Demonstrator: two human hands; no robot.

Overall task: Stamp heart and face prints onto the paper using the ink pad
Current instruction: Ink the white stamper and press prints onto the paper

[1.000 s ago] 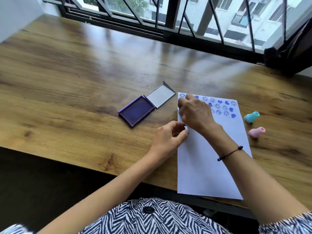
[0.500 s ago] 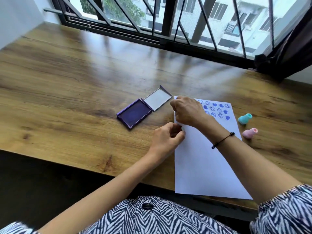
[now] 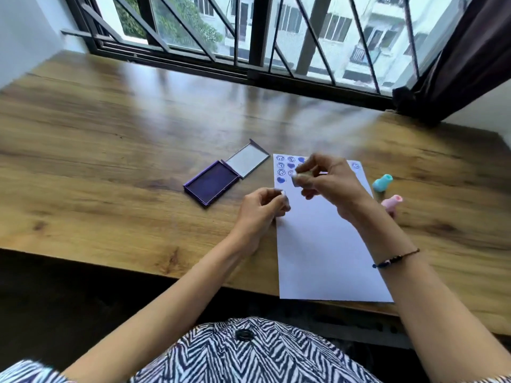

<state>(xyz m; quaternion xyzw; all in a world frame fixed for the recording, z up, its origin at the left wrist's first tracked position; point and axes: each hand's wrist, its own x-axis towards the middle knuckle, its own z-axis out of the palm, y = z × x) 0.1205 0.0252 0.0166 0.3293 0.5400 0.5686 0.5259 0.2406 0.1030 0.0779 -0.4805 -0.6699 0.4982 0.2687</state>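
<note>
A white sheet of paper [image 3: 326, 244] lies on the wooden table [image 3: 116, 139], its top rows covered with blue heart and face prints [image 3: 284, 168]. My right hand [image 3: 329, 181] hovers over the upper part of the sheet, fingers pinched on a small pale stamp [image 3: 300, 178], blurred by motion. My left hand [image 3: 262, 208] rests at the paper's left edge, fingers curled against it. The open purple ink pad [image 3: 211, 182] with its lid folded back lies to the left of the paper.
A teal stamp [image 3: 383, 183] and a pink stamp [image 3: 392, 203] lie on their sides to the right of the paper. A barred window [image 3: 276, 37] and a dark curtain [image 3: 464, 56] close off the far edge. The table's near edge runs under my forearms.
My right hand has lifted off the paper's top-left corner and moved slightly right, uncovering fresh prints in the left columns. My left hand stays at the paper's edge. The view has tilted up.
</note>
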